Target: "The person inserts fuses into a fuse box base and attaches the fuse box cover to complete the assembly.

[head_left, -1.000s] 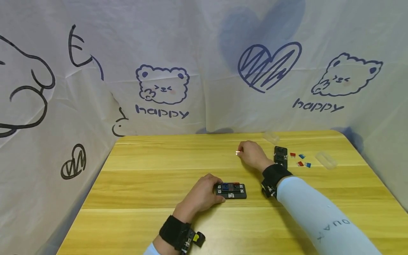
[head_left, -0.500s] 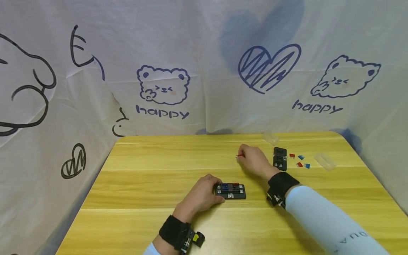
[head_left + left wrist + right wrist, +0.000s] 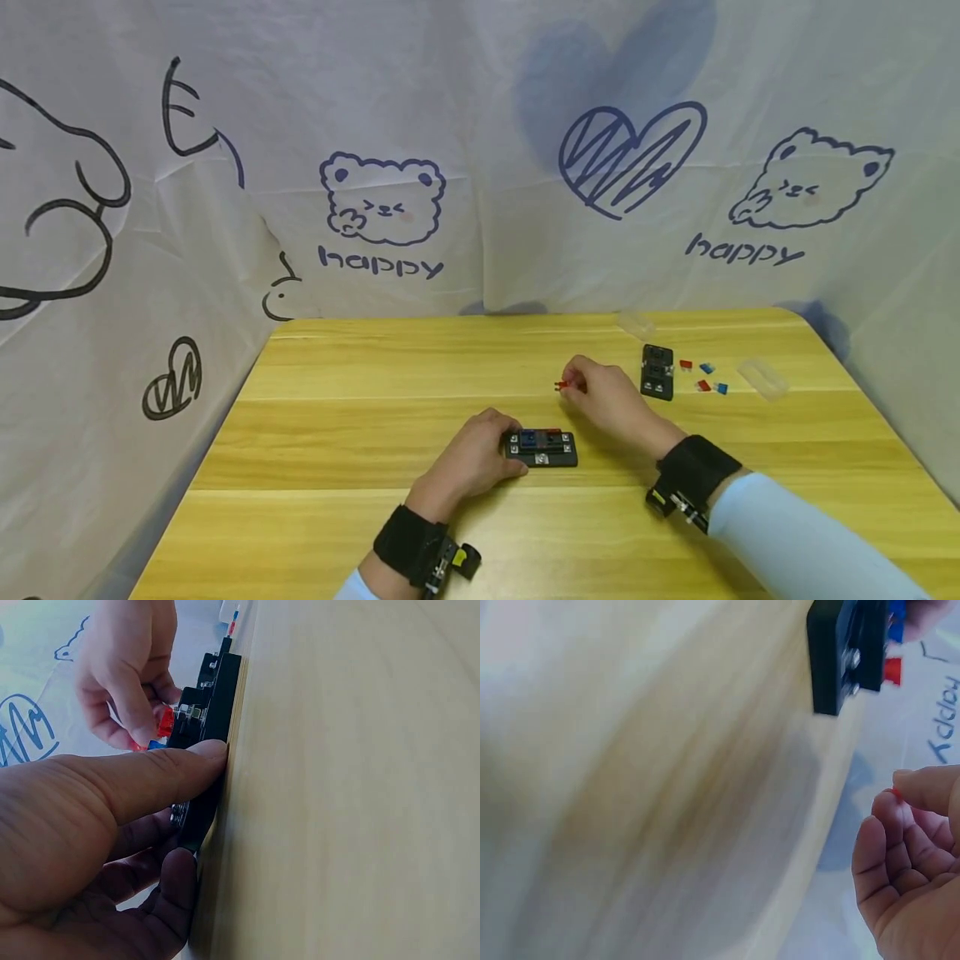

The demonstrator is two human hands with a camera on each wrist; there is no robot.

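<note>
Pinching a red fuse (image 3: 562,386), the right grip (image 3: 609,403) has slid nearer the person this past second, and nearer the black fuse block (image 3: 551,460) on the table (image 3: 360,375). Left grip (image 3: 472,452) hasn't budged, thumb and fingers clasping that block's left end, so it looks well steadied as the gap narrows. Farther right, the second block (image 3: 657,373), loose fuses (image 3: 702,386) and clear covers (image 3: 763,379) lie just as before.
</note>
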